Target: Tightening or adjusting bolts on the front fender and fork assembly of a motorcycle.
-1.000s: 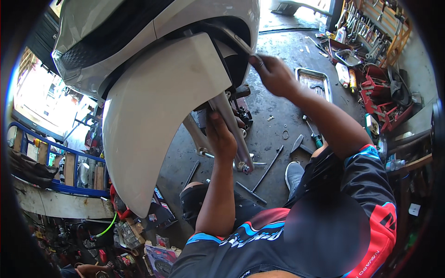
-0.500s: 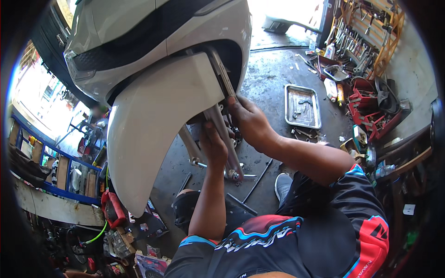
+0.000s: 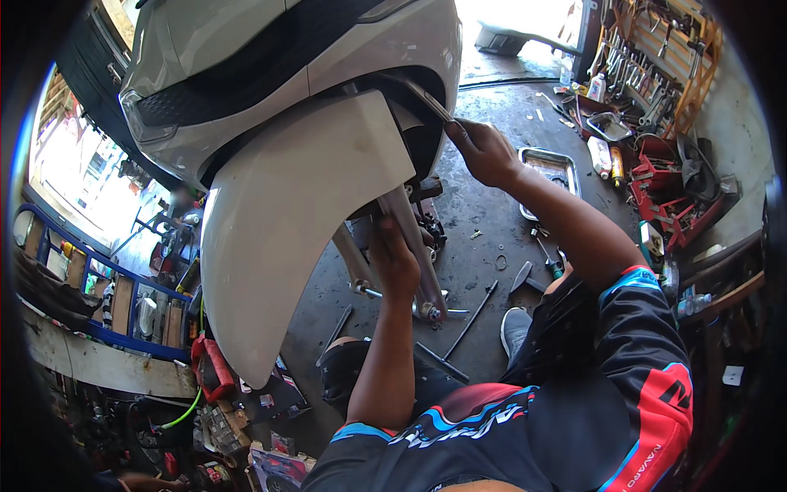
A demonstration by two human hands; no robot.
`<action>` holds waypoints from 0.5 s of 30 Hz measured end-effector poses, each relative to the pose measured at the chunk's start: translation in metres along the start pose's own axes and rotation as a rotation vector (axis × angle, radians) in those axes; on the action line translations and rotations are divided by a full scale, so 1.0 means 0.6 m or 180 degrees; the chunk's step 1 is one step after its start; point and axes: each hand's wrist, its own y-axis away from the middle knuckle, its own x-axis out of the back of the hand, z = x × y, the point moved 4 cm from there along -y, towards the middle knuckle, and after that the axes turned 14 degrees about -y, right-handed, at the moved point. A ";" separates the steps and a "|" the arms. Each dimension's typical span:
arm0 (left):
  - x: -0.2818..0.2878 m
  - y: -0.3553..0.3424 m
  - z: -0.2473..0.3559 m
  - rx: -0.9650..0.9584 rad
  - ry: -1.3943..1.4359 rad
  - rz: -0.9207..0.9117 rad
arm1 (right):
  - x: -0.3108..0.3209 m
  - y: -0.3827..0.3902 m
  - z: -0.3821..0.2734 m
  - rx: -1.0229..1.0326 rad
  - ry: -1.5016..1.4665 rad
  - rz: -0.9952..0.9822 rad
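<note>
A white front fender [image 3: 287, 189] of a scooter hangs below its white body [image 3: 246, 74], over two silver fork legs. My right hand [image 3: 485, 152] is closed on the near end of a long silver wrench [image 3: 430, 100]. The wrench's far end is hidden in the dark gap between fender and body. My left hand [image 3: 393, 262] is below the fender's edge, closed against the right fork leg [image 3: 420, 254]. Its fingertips are partly hidden there. No wheel sits between the fork legs, and an axle rod shows at their lower ends.
On the dark floor lie a T-handle wrench [image 3: 467, 328], a hammer [image 3: 525, 277] and a metal tray [image 3: 531, 152] of parts. A red toolbox [image 3: 684, 201] stands at right, below a wall rack of wrenches [image 3: 648, 78]. A blue ladder-like frame [image 3: 106, 332] lies at left.
My right hand has moved right and up, away from the fork, swinging the wrench outward with it. My left hand stays at the fork leg. The whole view has shifted slightly.
</note>
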 end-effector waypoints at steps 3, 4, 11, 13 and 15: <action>0.003 0.001 -0.005 0.0009 -0.0076 -0.0013 | -0.007 -0.001 0.000 0.0116 0.0060 0.0029; 0.002 0.001 -0.005 0.0013 -0.0072 -0.0005 | -0.007 0.000 -0.005 0.0097 0.0059 0.0069; -0.003 -0.001 -0.004 -0.0009 0.0052 0.0073 | -0.034 0.034 -0.026 -0.0242 -0.0165 0.0294; -0.005 -0.002 -0.001 -0.0042 0.0068 0.0083 | -0.031 0.037 -0.031 -0.0188 -0.0226 0.0511; -0.001 -0.002 0.002 -0.0109 -0.0039 0.0202 | -0.029 0.046 -0.051 -0.0486 -0.0301 0.0431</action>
